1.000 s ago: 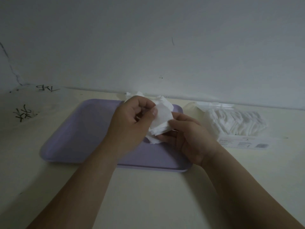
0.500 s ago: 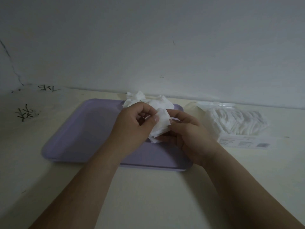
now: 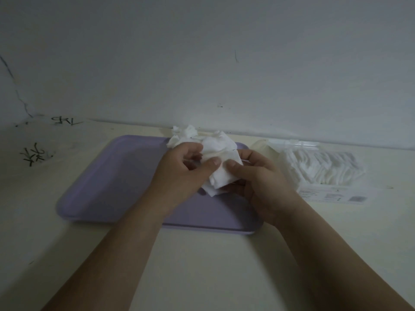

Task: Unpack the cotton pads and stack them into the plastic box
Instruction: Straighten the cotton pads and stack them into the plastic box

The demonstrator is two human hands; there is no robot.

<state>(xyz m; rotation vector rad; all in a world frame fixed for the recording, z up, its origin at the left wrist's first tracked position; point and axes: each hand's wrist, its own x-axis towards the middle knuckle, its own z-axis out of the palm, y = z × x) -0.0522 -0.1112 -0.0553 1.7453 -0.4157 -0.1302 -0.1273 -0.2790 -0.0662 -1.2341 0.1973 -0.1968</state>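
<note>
Two hands: left hand (image 3: 179,176) and right hand (image 3: 260,182) are both pinching cotton pads (image 3: 222,176) over the tray (image 3: 107,176)
Pack (image 3: 323,169): just sitting at the tray's 3 o'clock

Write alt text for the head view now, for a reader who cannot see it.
A left hand and a right hand pinch a bunch of white cotton pads above a lilac tray on a pale table. More loose pads lie at the tray's far edge; a clear container of pads stands right of the tray.
</note>
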